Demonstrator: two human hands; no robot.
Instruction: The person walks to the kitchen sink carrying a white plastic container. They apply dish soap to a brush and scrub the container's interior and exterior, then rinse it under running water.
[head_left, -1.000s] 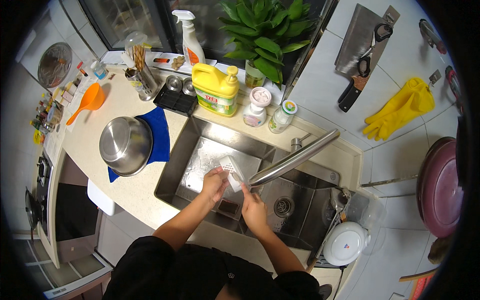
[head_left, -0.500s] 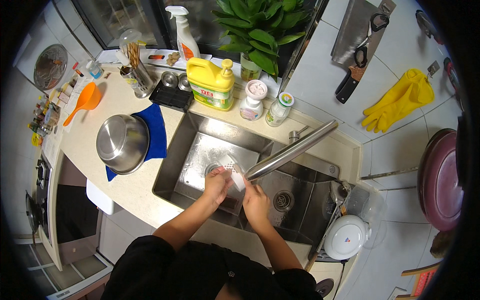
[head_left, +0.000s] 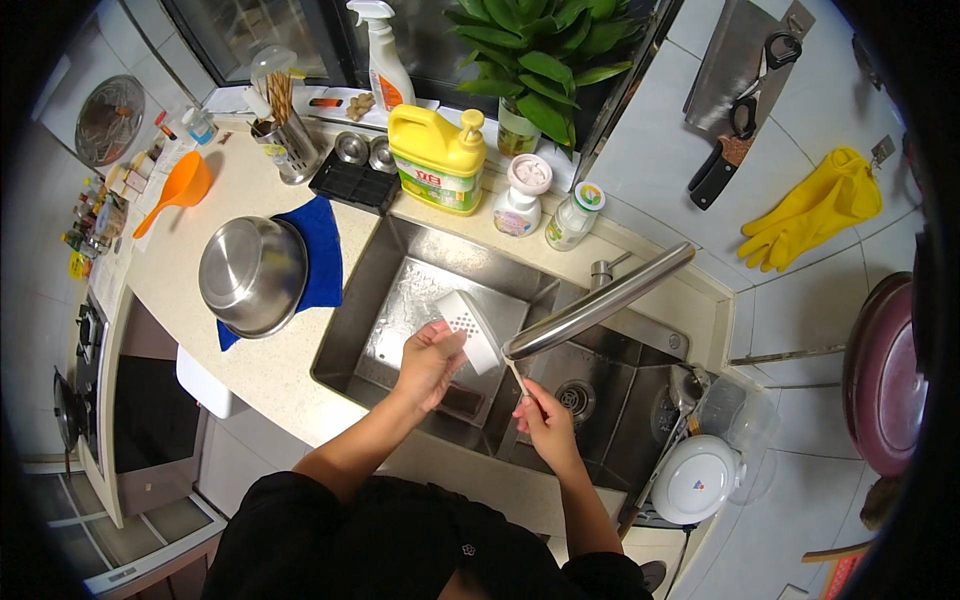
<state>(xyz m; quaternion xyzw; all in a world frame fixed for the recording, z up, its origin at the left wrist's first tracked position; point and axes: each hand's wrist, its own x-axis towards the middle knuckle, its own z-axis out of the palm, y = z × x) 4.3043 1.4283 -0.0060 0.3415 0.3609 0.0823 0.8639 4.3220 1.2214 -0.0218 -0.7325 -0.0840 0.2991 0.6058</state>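
Over the left part of the steel sink (head_left: 345, 345), my left hand (head_left: 432, 365) grips a white plastic piece with rows of small holes (head_left: 474, 333), fingers along one side of it. My right hand (head_left: 546, 425) pinches a thin, pale stick-like tool (head_left: 517, 377); its upper end lies close to the faucet mouth and the white piece, and its kind is too small to make out. The steel faucet spout (head_left: 605, 298) slants across from the upper right and ends beside the white piece. Below lies the right basin's drain (head_left: 572, 400).
An upturned steel bowl (head_left: 250, 278) rests on a blue cloth (head_left: 322, 255) left of the sink. Behind stand a yellow detergent jug (head_left: 436, 165), a pump bottle (head_left: 519, 205) and a white jar (head_left: 573, 220). A white plate (head_left: 692, 480) stands at the right. Yellow gloves (head_left: 815, 215) hang on the wall.
My right hand has moved right and down, away from the white piece, and the thin tool now shows in it. The white piece has turned, showing more of its holed side.
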